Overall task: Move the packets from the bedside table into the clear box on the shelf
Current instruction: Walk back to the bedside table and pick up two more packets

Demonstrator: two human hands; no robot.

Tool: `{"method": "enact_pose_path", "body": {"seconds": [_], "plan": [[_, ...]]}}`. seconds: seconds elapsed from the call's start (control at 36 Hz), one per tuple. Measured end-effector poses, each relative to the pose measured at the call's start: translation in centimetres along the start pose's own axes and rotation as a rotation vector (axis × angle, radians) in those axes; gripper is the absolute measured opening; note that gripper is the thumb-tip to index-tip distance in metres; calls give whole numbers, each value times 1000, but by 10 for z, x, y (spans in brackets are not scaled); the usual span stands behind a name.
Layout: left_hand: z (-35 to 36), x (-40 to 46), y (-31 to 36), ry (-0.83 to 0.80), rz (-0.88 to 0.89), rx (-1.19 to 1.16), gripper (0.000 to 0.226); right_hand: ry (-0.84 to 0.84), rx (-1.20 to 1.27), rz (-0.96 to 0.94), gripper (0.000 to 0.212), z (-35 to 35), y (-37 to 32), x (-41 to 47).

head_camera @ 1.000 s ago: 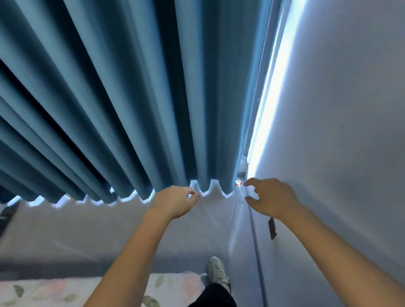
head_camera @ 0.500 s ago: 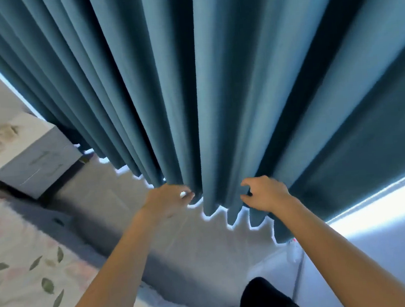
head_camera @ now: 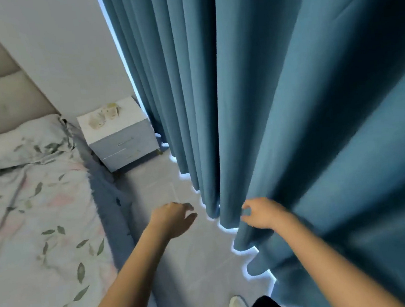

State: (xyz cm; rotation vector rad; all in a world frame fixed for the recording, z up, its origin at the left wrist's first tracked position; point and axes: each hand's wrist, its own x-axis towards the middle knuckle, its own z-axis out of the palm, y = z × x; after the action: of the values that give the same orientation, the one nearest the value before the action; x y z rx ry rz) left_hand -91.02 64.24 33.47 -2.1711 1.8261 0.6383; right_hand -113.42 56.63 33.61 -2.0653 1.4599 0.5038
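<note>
Landmark: the teal curtain (head_camera: 278,95), which hangs from the top of the view down to the floor (head_camera: 196,266).

Nearest the camera, a white shoe (head_camera: 235,304) rests on the floor just beside the curtain hem.

The right hand (head_camera: 263,214) is against the curtain's front fold. Its fingers (head_camera: 246,206) are loosely curled with a narrow gap to the thumb; whether they pinch the fabric cannot be told.

The left hand (head_camera: 175,218) hangs above the floor, near the curtain hem but apart from it. Its fingers (head_camera: 189,207) are relaxed, slightly spread, and hold nothing.

The bed (head_camera: 33,221), with leaf-print bedding, lies across the floor strip from the curtain.

Farthest away, the desk (head_camera: 122,141), a white two-drawer bedside unit, stands just beside the curtain's far folds. The packets (head_camera: 103,113) lie on its top; their detail is blurred.
</note>
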Motion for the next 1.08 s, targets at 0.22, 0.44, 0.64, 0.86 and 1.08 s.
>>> {"method": "enact_pose_path", "body": {"seconds": [0.22, 0.44, 0.64, 0.86, 1.08], "plan": [[-39, 53, -73, 30, -216, -116, 41, -71, -143, -163, 42, -64, -76, 118], [-66, 121, -188, 26, -351, -214, 35, -153, -174, -270, 46, -99, -176, 241], [-116, 199, -303, 53, -383, -264, 37, -168, -174, -267, 47, -139, -281, 344], [-175, 274, -401, 67, -414, -254, 36, -198, -173, -295, 50, -181, -374, 437], [-217, 366, -484, 59, -435, -328, 35, -223, -236, -344, 48, -223, -459, 552]]}}
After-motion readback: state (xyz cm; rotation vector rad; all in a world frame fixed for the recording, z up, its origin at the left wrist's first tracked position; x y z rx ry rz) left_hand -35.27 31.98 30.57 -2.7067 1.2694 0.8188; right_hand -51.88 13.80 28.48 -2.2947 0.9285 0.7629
